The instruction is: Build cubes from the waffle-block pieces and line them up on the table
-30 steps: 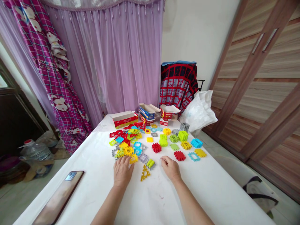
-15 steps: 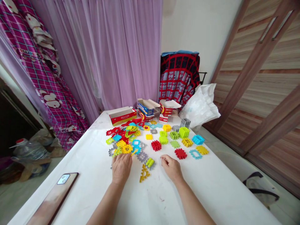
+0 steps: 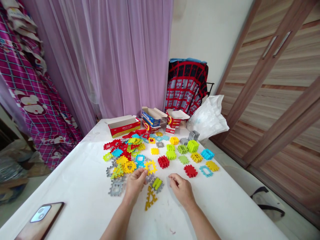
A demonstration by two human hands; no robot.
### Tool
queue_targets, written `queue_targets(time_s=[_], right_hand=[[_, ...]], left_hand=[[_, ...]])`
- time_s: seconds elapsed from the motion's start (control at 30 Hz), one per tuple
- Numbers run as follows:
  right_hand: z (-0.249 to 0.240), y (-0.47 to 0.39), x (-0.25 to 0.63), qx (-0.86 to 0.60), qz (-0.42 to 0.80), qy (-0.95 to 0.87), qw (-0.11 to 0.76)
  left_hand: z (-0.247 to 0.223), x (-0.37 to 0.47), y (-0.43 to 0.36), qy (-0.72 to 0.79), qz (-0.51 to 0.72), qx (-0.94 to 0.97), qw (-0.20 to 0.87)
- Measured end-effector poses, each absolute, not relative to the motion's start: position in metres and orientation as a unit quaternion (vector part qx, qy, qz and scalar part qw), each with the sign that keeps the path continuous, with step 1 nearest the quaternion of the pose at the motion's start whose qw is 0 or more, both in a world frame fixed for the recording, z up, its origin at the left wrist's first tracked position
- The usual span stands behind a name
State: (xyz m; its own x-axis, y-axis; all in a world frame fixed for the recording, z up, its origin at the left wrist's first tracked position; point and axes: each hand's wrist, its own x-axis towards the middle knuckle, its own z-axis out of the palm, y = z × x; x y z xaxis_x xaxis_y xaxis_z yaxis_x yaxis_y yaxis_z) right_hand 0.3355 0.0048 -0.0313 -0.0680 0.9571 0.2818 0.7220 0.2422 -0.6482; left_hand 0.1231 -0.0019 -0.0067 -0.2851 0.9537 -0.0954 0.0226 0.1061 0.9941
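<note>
My left hand (image 3: 135, 184) pinches a yellow square frame block (image 3: 150, 167) with toothed edges, raised and facing me. My right hand (image 3: 182, 189) rests to the right, fingers curled in, with nothing visible in them. Between the hands lie a grey toothed block with lime bars (image 3: 157, 183) and a mustard triangle frame block (image 3: 150, 199). Left of my left hand are a grey window block (image 3: 116, 187), a lime triangle block (image 3: 118, 171) and a yellow block with a round centre (image 3: 130, 167). A red block stack (image 3: 163, 162) sits beyond my right hand.
A mixed pile of red blocks (image 3: 113, 144) and other colours spreads at the left. Sorted stacks, including a lime stack (image 3: 192, 146), stand at the right. Open cartons, one red (image 3: 126, 127) and one blue (image 3: 150, 117), line the back. A phone (image 3: 40, 218) lies front left.
My left hand has moved right with the yellow frame block, which has turned from edge-on to face me. The grey window block is now uncovered. My view has shifted slightly; my right hand stays curled.
</note>
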Motion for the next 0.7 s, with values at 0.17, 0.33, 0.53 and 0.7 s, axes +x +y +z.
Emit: queue_targets(time_s=[0.17,0.33,0.53,0.7], right_hand=[[-0.033,0.005,0.335,-0.584,0.178,-0.71,0.35],[-0.034,0.002,0.332,-0.541,0.136,-0.713,0.424],[-0.007,0.002,0.316,-0.453,0.016,-0.797,0.399],[0.021,0.017,0.304,-0.411,0.023,-0.859,0.303]], left_hand=[[-0.004,0.121,-0.003,0.58,0.533,0.37,0.493],[-0.001,0.126,-0.001,0.572,0.535,0.364,0.504],[0.001,0.127,-0.001,0.56,0.535,0.375,0.51],[0.0,0.126,0.0,0.554,0.537,0.381,0.509]])
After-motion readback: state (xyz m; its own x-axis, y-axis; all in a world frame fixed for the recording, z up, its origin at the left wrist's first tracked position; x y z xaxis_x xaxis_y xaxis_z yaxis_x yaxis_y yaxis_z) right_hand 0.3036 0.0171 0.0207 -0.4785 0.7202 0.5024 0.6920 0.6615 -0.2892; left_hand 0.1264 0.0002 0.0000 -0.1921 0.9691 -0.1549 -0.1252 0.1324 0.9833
